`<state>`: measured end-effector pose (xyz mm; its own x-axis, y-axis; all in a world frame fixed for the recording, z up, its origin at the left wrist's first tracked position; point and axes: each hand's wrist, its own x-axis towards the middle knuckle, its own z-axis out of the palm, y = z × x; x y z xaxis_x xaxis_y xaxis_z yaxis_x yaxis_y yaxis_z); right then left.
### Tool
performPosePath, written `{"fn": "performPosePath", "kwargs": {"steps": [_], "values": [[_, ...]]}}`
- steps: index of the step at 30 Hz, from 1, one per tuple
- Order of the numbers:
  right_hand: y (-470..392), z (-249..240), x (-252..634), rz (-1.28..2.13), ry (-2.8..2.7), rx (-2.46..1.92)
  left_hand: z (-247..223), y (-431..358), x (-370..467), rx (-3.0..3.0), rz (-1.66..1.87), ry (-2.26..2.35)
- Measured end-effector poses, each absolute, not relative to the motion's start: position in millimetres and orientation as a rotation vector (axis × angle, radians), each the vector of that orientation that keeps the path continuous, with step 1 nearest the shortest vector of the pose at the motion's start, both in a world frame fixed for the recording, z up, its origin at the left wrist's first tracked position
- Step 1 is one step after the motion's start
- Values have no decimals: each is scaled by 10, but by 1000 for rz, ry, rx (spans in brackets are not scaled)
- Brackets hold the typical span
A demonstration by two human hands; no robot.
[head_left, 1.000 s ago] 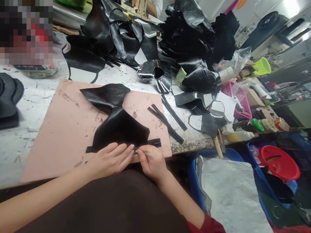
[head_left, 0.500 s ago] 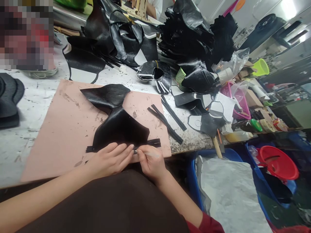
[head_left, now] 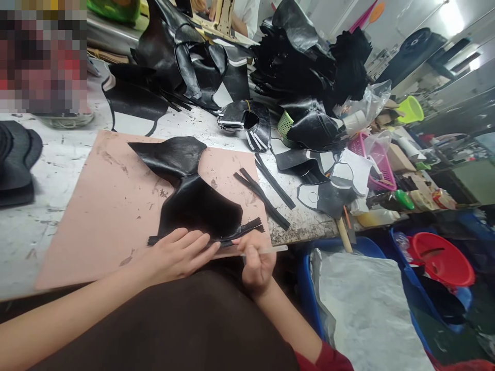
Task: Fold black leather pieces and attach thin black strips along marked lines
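A black leather piece [head_left: 197,206], narrow at its waist, lies on a pinkish board [head_left: 96,206]. Along its near edge runs a black zipper tape [head_left: 253,225], its ends sticking out at both sides. My left hand [head_left: 185,252] rests flat over this edge with the fingers stretched out, pressing the leather and tape. At the right end of the same edge, my right hand [head_left: 257,260] is closed in a pinch. A thin whitish stick-like piece [head_left: 276,249] juts from it to the right; its exact kind is unclear. The pinching fingertips partly hide the tape.
Loose black zipper strips [head_left: 265,200] lie to the right. Black leather parts [head_left: 325,198] and a large black pile [head_left: 294,62] stand behind. Dark stacked pieces [head_left: 17,162] sit at left. A blue bin [head_left: 309,288] is beside the table's right edge. Another person's arm shows at the back.
My right hand has moved right along the edge, and the whitish piece now sticks out past it. The leather and tape have shifted slightly right. My left hand stays nearly in place.
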<state>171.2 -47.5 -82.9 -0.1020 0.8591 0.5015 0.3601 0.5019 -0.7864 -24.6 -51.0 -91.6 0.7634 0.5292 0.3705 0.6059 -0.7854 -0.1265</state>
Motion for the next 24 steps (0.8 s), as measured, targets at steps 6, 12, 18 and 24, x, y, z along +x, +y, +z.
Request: {"fn": "performPosePath", "kwargs": {"steps": [6, 12, 18, 24], "values": [[-169, -852, 2192, 343, -1211, -1378, -914, -479, -295, -2902, -486, -964], [268, -741, 3149, 216, -1397, -2356, -826, -510, -630, -2770, -1011, -1713], [216, -654, 2805, 27, -1744, -1962, -710, -472, -819, -2516, -761, -2459], [-239, -802, 1271, 69, -2486, -562, -756, -364, -677, -2573, -642, -2193]]}}
